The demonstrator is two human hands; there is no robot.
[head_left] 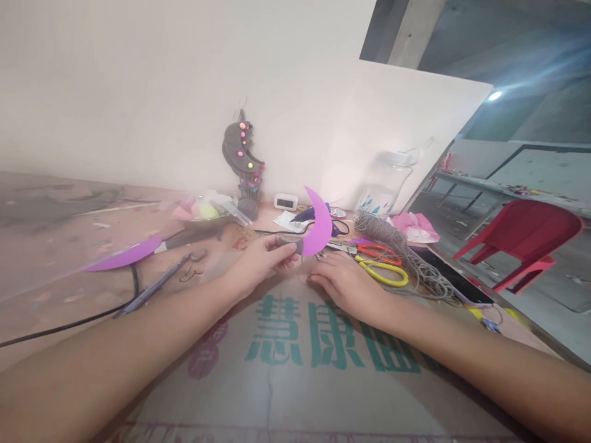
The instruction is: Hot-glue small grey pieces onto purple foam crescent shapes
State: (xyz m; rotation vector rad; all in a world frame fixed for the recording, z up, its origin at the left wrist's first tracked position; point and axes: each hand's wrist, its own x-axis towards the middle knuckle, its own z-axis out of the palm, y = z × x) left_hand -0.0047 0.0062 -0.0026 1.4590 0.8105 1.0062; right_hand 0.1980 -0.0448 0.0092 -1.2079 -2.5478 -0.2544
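Note:
My left hand (263, 261) pinches the lower end of a purple crescent-shaped foam piece (318, 224) and holds it upright above the cardboard sheet (295, 369). My right hand (344, 283) rests palm down on the cardboard just right of the crescent, fingers stretched flat, holding nothing. A glue gun (311, 215) lies just behind the crescent. Yellow-handled scissors (383, 274) and orange-handled pliers (376, 250) lie right of my right hand.
A finished dark crescent ornament with coloured beads (242, 154) leans on the wall. Another purple foam piece (124, 255), a bundle of twine (406, 258), a phone (455, 283), a glass jar (385, 181), a small clock (285, 201) and a black cable (69, 323) lie around. A red chair (521, 237) stands right.

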